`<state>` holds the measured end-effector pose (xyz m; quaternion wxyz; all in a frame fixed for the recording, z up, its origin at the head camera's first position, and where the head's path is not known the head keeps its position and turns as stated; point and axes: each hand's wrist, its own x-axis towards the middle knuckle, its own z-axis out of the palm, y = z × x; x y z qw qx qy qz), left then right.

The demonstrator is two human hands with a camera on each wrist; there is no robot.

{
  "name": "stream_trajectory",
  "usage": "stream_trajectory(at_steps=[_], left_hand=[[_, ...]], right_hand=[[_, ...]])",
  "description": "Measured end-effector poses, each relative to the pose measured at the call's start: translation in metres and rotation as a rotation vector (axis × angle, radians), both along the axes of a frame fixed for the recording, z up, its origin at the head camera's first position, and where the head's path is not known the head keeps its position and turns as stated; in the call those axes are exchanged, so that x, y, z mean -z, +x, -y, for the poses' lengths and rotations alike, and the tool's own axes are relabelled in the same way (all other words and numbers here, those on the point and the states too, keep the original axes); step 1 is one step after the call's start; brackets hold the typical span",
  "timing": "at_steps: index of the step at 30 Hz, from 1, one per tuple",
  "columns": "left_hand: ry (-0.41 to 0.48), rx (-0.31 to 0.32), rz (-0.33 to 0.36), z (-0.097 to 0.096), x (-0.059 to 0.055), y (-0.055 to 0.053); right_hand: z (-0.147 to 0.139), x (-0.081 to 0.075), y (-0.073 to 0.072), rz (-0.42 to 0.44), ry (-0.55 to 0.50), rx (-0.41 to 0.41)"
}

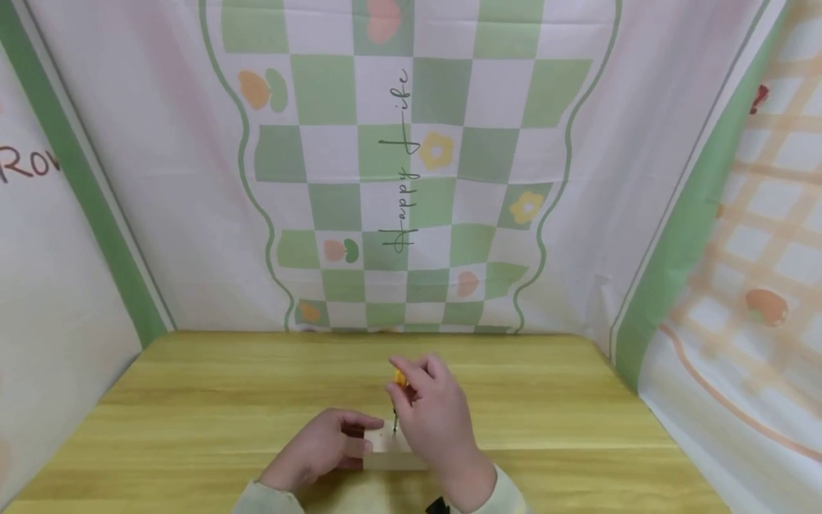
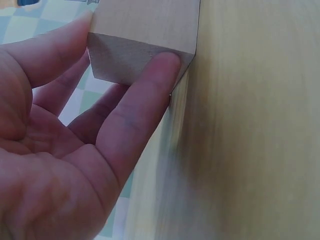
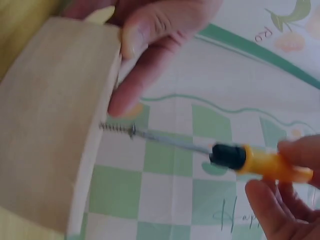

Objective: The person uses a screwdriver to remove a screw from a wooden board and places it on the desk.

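Observation:
A pale wooden block [image 1: 394, 462] rests on the table in front of the person. My left hand [image 1: 324, 444] grips its left end; in the left wrist view a fingertip presses the end face of the block [image 2: 145, 22]. Above the block, my right hand [image 1: 439, 410] pinches the orange handle of a screwdriver [image 3: 265, 164] with a black collar. The steel shaft runs to the head of a screw [image 3: 116, 128], whose tip meets the block's top face. Most of the screw's thread shows outside the wood. A small dark spot marks the top face near the left fingers.
The wood-grain table [image 1: 244, 378] reaches back to a hanging cloth [image 1: 443, 193] with green and white checks and lettering. More printed cloth [image 1: 726, 285] hangs at the right, and another panel at the left. A black object [image 1: 439, 506] sits by the right sleeve.

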<state>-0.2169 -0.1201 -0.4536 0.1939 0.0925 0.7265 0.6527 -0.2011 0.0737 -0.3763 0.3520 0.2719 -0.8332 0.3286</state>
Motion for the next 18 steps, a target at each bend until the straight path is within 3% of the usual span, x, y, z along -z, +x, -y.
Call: stream_trajectory(at_steps=[9, 13, 18], left_hand=[[0.011, 0.005, -0.022, 0.001, -0.003, 0.002], [0.001, 0.001, -0.020, 0.001, -0.003, 0.002], [-0.005, -0.001, -0.014, 0.000, -0.002, 0.002]], right_hand=[[0.007, 0.001, 0.003, -0.077, 0.009, 0.018], [0.000, -0.001, 0.000, -0.001, 0.020, -0.130], [-0.018, -0.007, -0.007, 0.245, -0.001, -0.364]])
